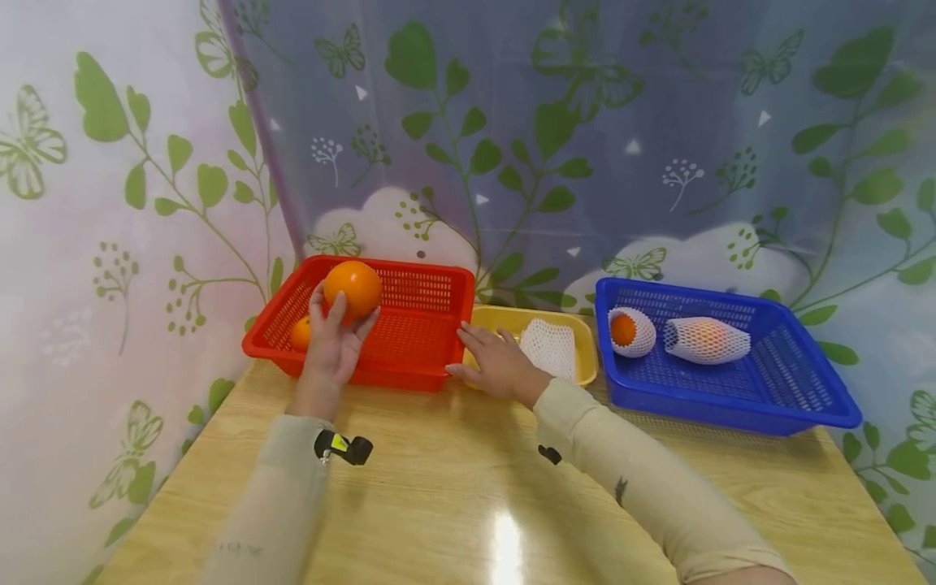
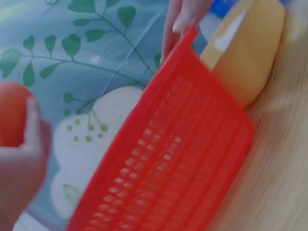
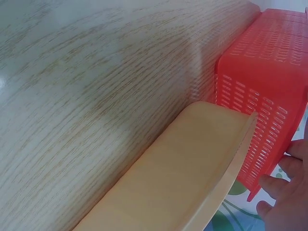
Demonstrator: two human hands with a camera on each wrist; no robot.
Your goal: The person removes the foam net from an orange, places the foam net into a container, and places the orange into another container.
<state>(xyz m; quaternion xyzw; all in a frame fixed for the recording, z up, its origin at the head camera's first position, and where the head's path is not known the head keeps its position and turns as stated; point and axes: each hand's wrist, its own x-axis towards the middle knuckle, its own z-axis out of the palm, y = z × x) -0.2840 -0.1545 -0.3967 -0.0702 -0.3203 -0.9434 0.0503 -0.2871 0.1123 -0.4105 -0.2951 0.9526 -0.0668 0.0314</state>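
Note:
My left hand (image 1: 335, 345) grips an orange (image 1: 354, 286) above the left part of the red basket (image 1: 474, 301). In the left wrist view the same orange (image 2: 12, 113) shows at the left edge, with fingers around it. A second orange fruit (image 1: 300, 333) lies inside the basket, partly hidden by my left hand. My right hand (image 1: 500, 363) reaches over the yellow tray (image 1: 585, 349), its fingers extended toward the red basket's right rim. Up close in the right wrist view, the fingertips (image 3: 274, 186) are at that rim; whether they press on it I cannot tell.
White foam netting (image 1: 550, 348) lies in the yellow tray. To the right stands a blue basket (image 1: 731, 414) holding an orange fruit in a foam net (image 1: 633, 331) and a longer netted fruit (image 1: 708, 340). A patterned curtain (image 1: 512, 122) hangs behind the wooden table (image 1: 439, 487).

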